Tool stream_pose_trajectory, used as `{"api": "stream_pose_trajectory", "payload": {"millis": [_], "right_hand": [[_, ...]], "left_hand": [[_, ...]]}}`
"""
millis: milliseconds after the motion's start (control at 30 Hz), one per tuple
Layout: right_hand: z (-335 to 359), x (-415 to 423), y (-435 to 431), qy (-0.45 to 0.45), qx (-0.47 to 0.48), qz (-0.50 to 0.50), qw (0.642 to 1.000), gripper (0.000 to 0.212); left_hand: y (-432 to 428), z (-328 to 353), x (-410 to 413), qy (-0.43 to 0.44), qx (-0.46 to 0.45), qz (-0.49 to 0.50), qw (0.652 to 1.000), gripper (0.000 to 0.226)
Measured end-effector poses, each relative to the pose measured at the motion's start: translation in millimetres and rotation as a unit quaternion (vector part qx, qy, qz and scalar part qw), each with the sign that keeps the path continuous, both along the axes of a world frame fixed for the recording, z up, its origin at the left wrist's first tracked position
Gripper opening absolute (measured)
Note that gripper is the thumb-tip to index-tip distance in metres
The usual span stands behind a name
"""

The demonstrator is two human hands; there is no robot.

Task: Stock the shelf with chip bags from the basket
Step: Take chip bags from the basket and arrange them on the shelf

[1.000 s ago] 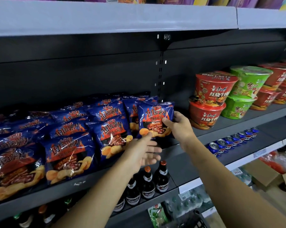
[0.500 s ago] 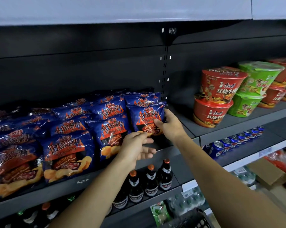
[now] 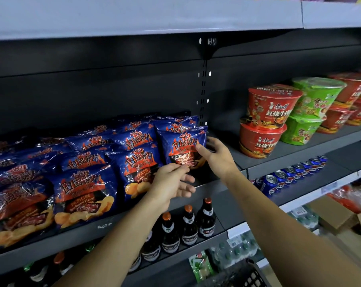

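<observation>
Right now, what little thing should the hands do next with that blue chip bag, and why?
Probably let go and pull back toward the black plastic basket. The shiny blue chip bag already stands upright at the right end of its row on the dark metal shelf; the right hand holds its right edge, and the left hand touches its bottom with relaxed fingers.

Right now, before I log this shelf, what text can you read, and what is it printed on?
"田园薯片": rightmost chip bag, large on the front.
"上好佳": front chip bag, top.
"烤肉口味": same front chip bag, lower down.
"Barbecue Flavor": same bag, beneath that.
"康师傅": red noodle bowl.
"红烧牛肉": same red noodle bowl.
Too small or blurred to read: green noodle bowls, blue cans, bottles, price tags.
</observation>
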State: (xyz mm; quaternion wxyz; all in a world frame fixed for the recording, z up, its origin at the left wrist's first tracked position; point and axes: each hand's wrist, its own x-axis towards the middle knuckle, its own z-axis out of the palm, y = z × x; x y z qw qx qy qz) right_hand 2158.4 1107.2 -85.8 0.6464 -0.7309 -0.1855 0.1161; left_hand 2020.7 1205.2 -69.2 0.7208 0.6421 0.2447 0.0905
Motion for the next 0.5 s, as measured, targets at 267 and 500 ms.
{"api": "stream_pose_trajectory", "payload": {"millis": [267, 500], "right_hand": [[21, -11, -39, -0.036, 0.014, -0.097, 0.995, 0.01], [26, -44, -108, 0.063, 0.12, -0.133, 0.982, 0.025]], "left_hand": [[-24, 15, 0, -0.007, 0.034, -0.001, 0.999, 0.012], [-76, 14, 4, -0.027, 0.072, -0.048, 0.996, 0.017]]}}
